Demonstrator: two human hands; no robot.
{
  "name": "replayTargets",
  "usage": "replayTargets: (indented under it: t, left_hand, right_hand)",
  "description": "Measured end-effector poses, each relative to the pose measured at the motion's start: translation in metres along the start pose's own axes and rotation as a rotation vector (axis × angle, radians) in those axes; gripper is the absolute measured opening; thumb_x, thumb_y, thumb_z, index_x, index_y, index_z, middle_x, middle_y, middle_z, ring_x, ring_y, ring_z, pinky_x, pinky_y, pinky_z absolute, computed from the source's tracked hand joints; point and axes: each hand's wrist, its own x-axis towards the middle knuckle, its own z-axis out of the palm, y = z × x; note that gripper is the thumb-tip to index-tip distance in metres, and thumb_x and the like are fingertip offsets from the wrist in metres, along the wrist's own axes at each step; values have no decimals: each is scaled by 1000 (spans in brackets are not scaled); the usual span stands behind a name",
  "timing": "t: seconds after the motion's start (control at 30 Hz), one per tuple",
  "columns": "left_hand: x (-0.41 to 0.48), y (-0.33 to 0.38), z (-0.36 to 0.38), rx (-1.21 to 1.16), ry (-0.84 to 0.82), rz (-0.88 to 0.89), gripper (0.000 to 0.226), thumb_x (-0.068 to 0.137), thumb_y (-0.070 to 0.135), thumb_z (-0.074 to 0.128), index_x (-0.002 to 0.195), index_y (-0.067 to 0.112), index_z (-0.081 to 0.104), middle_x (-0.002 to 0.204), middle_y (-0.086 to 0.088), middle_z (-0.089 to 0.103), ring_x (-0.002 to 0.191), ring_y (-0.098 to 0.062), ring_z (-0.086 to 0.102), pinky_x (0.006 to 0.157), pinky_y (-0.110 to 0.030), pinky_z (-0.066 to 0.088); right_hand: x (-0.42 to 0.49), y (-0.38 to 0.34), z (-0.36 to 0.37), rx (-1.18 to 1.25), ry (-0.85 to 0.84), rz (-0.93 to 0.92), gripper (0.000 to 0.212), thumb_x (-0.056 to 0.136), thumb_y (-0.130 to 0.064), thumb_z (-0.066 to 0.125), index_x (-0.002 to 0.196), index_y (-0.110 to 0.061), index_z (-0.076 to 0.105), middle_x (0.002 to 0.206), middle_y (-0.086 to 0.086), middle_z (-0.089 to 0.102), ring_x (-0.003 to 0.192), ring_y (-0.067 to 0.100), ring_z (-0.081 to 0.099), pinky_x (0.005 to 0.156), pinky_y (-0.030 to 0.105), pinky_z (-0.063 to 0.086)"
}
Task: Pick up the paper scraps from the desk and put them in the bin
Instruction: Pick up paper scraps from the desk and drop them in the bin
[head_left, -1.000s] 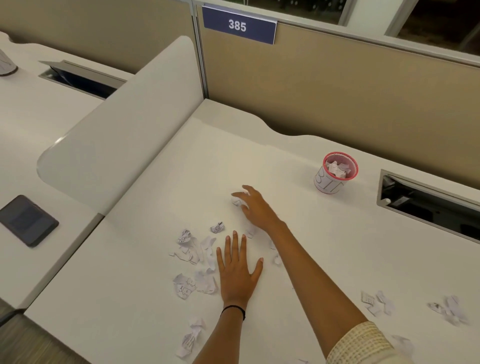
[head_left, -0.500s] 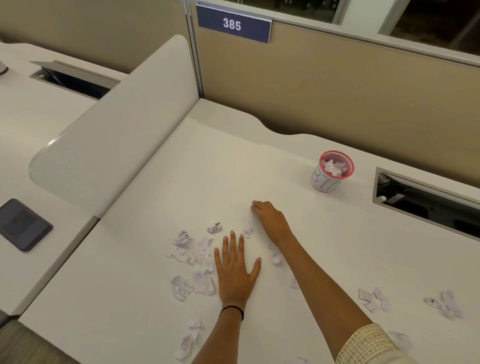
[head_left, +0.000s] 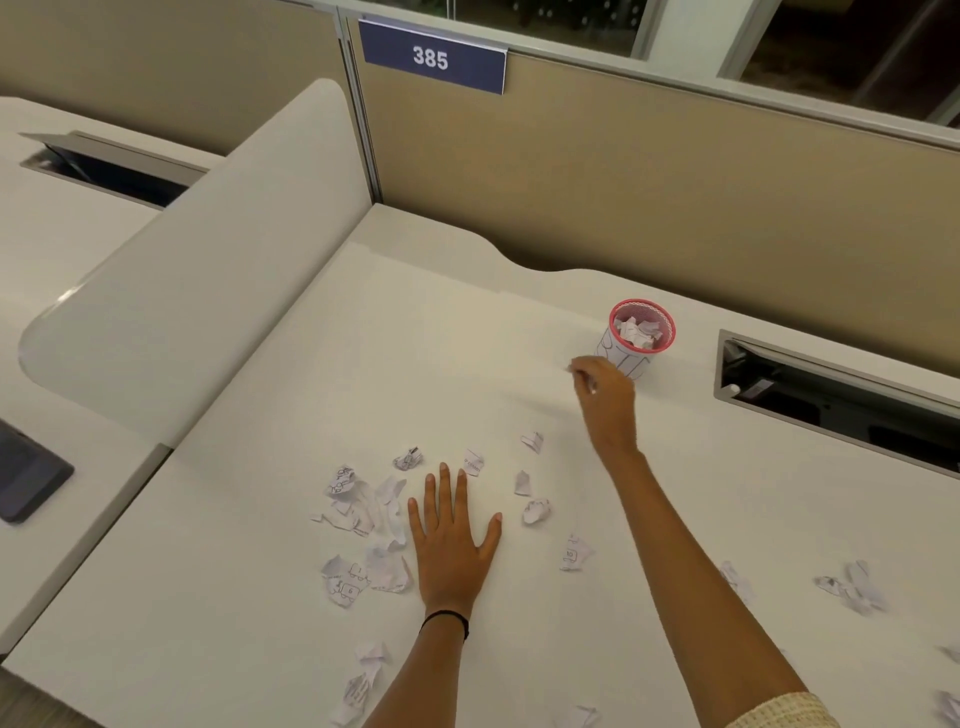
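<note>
so my right hand (head_left: 605, 402) was up off the desk (head_left: 270, 561), just short of the bin (head_left: 640, 335) with its pink rim, fingers curled in (blurry, couldn't tell whether they had a scrap pinched, only a speck of white showed by the knuckles). bin stood near the back edge, already holding crumpled paper. my left hand (head_left: 451, 540) lay flat on the desk, fingers spread, holding nothing. paper scraps (head_left: 363, 519) were bunched just left of it, some touching its edge, a few more between my arms and others well apart out to the right.
</note>
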Motion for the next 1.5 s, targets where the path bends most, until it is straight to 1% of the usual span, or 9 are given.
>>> replayTargets:
  t: [0.27, 0.4, 0.53, 0.73, 1.0, 1.2, 1.3, 1.43, 1.5]
  left_hand:
    - [0, 0, 1, 0, -7, 3, 71, 89, 57, 34, 146, 15, 32, 156, -6, 22, 144, -24, 16, 116, -47, 8]
    - [0, 0, 0, -6, -4, 0, 71, 89, 57, 34, 146, 16, 32, 156, -5, 23, 144, -24, 17, 116, -46, 9]
    - [0, 0, 0, -3, 0, 1, 71, 89, 57, 34, 146, 15, 32, 156, -6, 23, 144, -24, 18, 115, -47, 10]
    - [-1, 0, 0, 12, -5, -1, 71, 89, 58, 33, 146, 15, 32, 156, -6, 23, 144, -24, 17, 116, -47, 10]
    - [-1, 0, 0, -2, -4, -4, 71, 89, 57, 35, 146, 16, 31, 156, -5, 23, 144, -23, 16, 115, -48, 13]
    - [-1, 0, 0, -5, 0, -8, 71, 89, 58, 34, 147, 17, 30, 156, -4, 21, 144, -20, 12, 115, -48, 12]
    - [0, 0, 1, -11, -4, -9, 71, 89, 58, 34, 147, 17, 30, 156, -4, 20, 144, -20, 12, 115, -48, 12]
    - [-1, 0, 1, -11, -2, -10, 71, 89, 58, 33, 147, 17, 30, 156, -4, 20, 144, -21, 12, 115, -48, 11]
    - [0, 0, 1, -7, -2, -7, 71, 89, 58, 33, 147, 16, 30, 156, -4, 21, 145, -21, 12, 115, -48, 11]
  right_hand:
    - [53, 16, -50, 0, 218, 172, 17, 87, -1, 53, 95, 1, 68, 103, 17, 69, 96, 27, 63, 82, 15, 44]
    - [61, 26, -49, -58, 34, 270, 26, 91, -6, 52, 114, -2, 62, 124, 16, 60, 115, 29, 55, 101, 34, 44]
    - [51, 31, -43, -167, 12, 223, 29, 94, -12, 47, 120, -3, 58, 127, 15, 59, 117, 31, 54, 105, 38, 40]
    - [44, 32, -31, -522, -259, 190, 41, 99, -33, 35, 132, -11, 47, 133, 14, 55, 132, 29, 42, 115, 53, -3]
    - [76, 35, -32, -797, -619, 231, 43, 101, -35, 21, 139, -22, 35, 137, 13, 46, 137, 31, 30, 111, 64, 1]
    - [95, 46, -27, -629, -652, 380, 51, 98, -49, 22, 134, -21, 43, 144, 9, 40, 141, 31, 19, 113, 59, -2]
    - [94, 48, -31, -570, -561, 345, 46, 98, -44, 31, 111, -11, 61, 125, 11, 59, 131, 30, 38, 113, 58, -2]
    - [68, 38, -31, -374, -133, 233, 28, 94, -26, 47, 112, -8, 59, 113, 14, 64, 119, 33, 51, 117, 39, -8]
    - [48, 31, -23, -303, 91, 77, 22, 92, -14, 49, 106, -3, 60, 110, 18, 63, 111, 37, 54, 117, 35, 14]
